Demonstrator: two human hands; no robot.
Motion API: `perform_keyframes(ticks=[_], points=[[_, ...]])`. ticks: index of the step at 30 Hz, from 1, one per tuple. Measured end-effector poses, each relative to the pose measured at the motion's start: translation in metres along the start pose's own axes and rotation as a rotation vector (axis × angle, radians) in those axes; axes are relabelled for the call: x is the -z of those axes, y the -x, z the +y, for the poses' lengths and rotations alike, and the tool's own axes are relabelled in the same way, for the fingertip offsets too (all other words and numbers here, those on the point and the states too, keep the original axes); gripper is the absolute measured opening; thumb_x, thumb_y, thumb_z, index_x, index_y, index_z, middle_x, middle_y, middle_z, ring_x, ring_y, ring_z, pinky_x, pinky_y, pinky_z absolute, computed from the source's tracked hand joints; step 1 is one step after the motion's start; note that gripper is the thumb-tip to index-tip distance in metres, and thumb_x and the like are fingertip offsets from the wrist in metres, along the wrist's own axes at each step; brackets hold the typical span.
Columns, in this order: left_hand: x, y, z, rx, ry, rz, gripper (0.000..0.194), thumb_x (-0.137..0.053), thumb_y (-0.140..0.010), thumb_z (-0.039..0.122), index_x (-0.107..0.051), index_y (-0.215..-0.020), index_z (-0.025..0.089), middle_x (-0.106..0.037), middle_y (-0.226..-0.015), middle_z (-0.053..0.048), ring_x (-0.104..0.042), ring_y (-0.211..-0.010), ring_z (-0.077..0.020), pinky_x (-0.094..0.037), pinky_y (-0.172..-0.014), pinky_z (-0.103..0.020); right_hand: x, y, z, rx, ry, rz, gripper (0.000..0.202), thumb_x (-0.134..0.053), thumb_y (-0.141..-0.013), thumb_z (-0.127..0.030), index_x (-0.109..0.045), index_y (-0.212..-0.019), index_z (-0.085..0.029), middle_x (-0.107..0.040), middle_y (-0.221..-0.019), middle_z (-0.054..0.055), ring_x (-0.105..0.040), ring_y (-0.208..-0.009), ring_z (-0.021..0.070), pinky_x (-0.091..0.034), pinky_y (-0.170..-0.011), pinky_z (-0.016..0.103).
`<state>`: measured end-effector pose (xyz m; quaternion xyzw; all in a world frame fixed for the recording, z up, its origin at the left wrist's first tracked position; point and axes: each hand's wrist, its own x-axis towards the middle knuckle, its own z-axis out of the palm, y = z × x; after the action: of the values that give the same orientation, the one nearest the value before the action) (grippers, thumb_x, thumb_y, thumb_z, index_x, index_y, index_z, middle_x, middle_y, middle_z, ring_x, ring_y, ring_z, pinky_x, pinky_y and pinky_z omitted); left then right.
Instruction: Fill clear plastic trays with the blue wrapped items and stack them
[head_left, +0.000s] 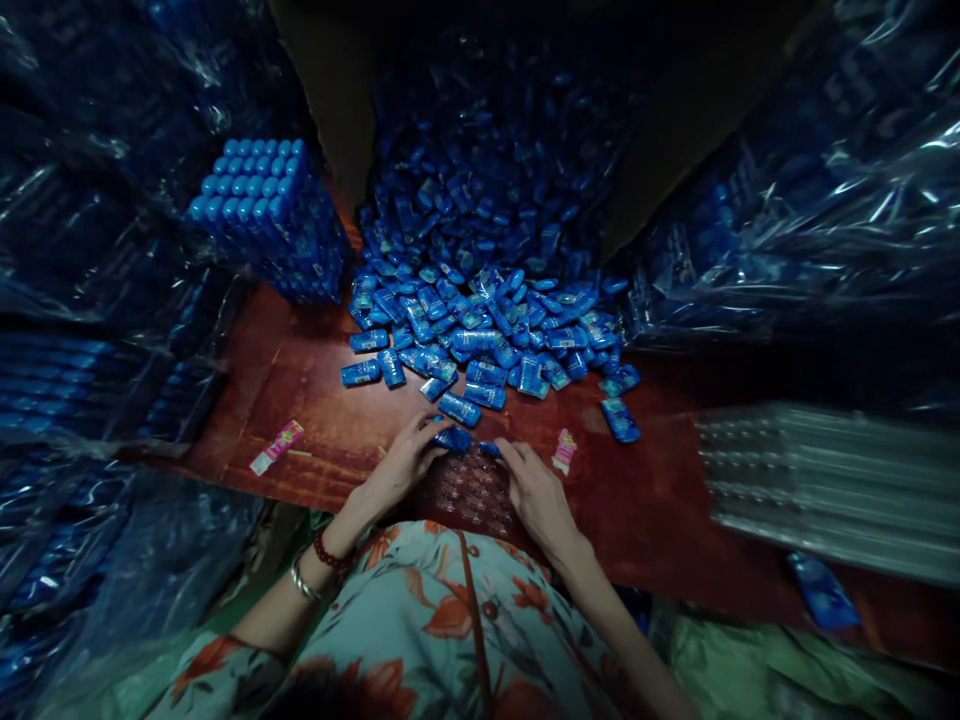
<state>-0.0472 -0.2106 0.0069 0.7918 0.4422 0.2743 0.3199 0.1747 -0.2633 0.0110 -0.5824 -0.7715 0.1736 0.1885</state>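
Observation:
My left hand (pixel 406 459) has its fingers closed around a small blue labelled container (pixel 452 436). Between the thumb and fingers of my right hand (pixel 538 497) is another blue container (pixel 490 449), mostly covered by the fingertips. Below and between both hands lies a clear plastic tray (pixel 471 492) with rows of round hollows, close to my body. Just beyond my fingers, a loose blue container (pixel 459 409) lies on its side at the near edge of a large pile of blue containers (pixel 480 320).
A stacked block of blue containers (pixel 251 185) stands at the left. Plastic-wrapped blue packs (pixel 795 220) rise on both sides. Clear empty trays (pixel 832 485) are stacked at the right. Pink wrappers (pixel 277 447) lie on the reddish-brown table (pixel 300 375).

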Motion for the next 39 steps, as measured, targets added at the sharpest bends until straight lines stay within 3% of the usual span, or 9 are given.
perform_keyframes(ticks=[3,6,11,18,24,27,30,33,39], points=[[0.006,0.008,0.002,0.034,-0.060,-0.014,0.028,-0.051,-0.089,0.028,-0.054,-0.116,0.022,-0.055,-0.110,-0.008,-0.059,-0.099,-0.0192,-0.051,-0.084,-0.033,0.008,-0.007,-0.008,0.040,0.158,-0.197,0.055,-0.036,-0.080,-0.001,-0.045,-0.130,-0.021,-0.058,-0.102,0.009,-0.058,-0.091,0.0187,-0.050,-0.075,0.029],[0.013,0.011,0.013,0.125,-0.170,-0.094,0.027,-0.047,-0.091,0.036,-0.056,-0.111,0.020,-0.058,-0.098,-0.007,-0.061,-0.087,-0.0187,-0.051,-0.074,-0.029,0.009,-0.014,-0.015,0.075,0.266,-0.273,0.057,-0.039,-0.078,0.000,-0.045,-0.131,-0.021,-0.057,-0.103,0.010,-0.056,-0.091,0.0198,-0.049,-0.076,0.029],[0.018,0.005,0.028,0.301,-0.229,-0.035,0.028,-0.041,-0.092,0.040,-0.056,-0.086,0.017,-0.059,-0.077,-0.004,-0.058,-0.071,-0.0170,-0.045,-0.066,-0.028,0.001,-0.015,-0.015,0.068,0.256,-0.215,0.047,-0.038,-0.083,-0.005,-0.048,-0.128,-0.019,-0.058,-0.100,0.011,-0.056,-0.089,0.0209,-0.048,-0.078,0.032],[0.021,-0.004,0.023,0.448,0.069,-0.064,0.025,-0.047,-0.089,0.037,-0.057,-0.100,0.017,-0.066,-0.085,-0.003,-0.061,-0.075,-0.0172,-0.045,-0.070,-0.027,-0.013,-0.011,-0.013,0.041,0.155,-0.102,0.042,-0.039,-0.087,-0.011,-0.047,-0.128,-0.020,-0.055,-0.100,0.009,-0.053,-0.093,0.0215,-0.048,-0.079,0.032],[0.015,0.001,0.022,0.465,0.166,-0.060,0.030,-0.044,-0.090,0.038,-0.060,-0.106,0.018,-0.069,-0.097,-0.005,-0.064,-0.089,-0.0197,-0.048,-0.080,-0.030,-0.018,-0.012,-0.012,0.047,0.091,-0.072,0.042,-0.039,-0.088,-0.011,-0.047,-0.128,-0.019,-0.054,-0.097,0.008,-0.052,-0.092,0.0215,-0.049,-0.080,0.032],[0.013,0.012,0.019,0.355,0.198,-0.104,0.034,-0.054,-0.087,0.034,-0.057,-0.116,0.019,-0.065,-0.110,-0.007,-0.061,-0.102,-0.0213,-0.047,-0.090,-0.033,-0.021,-0.011,-0.011,0.036,0.062,-0.060,0.043,-0.039,-0.087,-0.009,-0.048,-0.128,-0.021,-0.055,-0.097,0.008,-0.052,-0.093,0.0213,-0.049,-0.081,0.033],[0.015,0.023,0.018,0.231,0.073,-0.154,0.047,-0.052,-0.088,0.024,-0.042,-0.134,0.023,-0.056,-0.125,-0.010,-0.054,-0.114,-0.0222,-0.044,-0.096,-0.037,-0.023,-0.010,-0.012,0.031,0.047,-0.047,0.046,-0.039,-0.085,-0.008,-0.049,-0.127,-0.023,-0.056,-0.097,0.008,-0.052,-0.093,0.0216,-0.050,-0.081,0.034],[0.015,0.027,0.021,0.204,-0.168,-0.182,0.044,-0.044,-0.092,0.027,-0.038,-0.135,0.025,-0.053,-0.124,-0.011,-0.057,-0.110,-0.0229,-0.049,-0.088,-0.035,-0.024,-0.011,-0.013,0.030,0.037,-0.044,0.047,-0.039,-0.085,-0.007,-0.050,-0.128,-0.023,-0.055,-0.098,0.009,-0.051,-0.093,0.0217,-0.050,-0.080,0.034],[0.010,0.013,0.032,0.247,-0.590,-0.252,0.028,-0.041,-0.092,0.042,-0.055,-0.098,0.018,-0.060,-0.091,-0.008,-0.063,-0.072,-0.0171,-0.047,-0.063,-0.024,-0.024,-0.013,-0.012,0.047,0.038,-0.061,0.049,-0.040,-0.085,-0.007,-0.048,-0.130,-0.024,-0.055,-0.096,0.008,-0.051,-0.091,0.0208,-0.050,-0.080,0.033]])
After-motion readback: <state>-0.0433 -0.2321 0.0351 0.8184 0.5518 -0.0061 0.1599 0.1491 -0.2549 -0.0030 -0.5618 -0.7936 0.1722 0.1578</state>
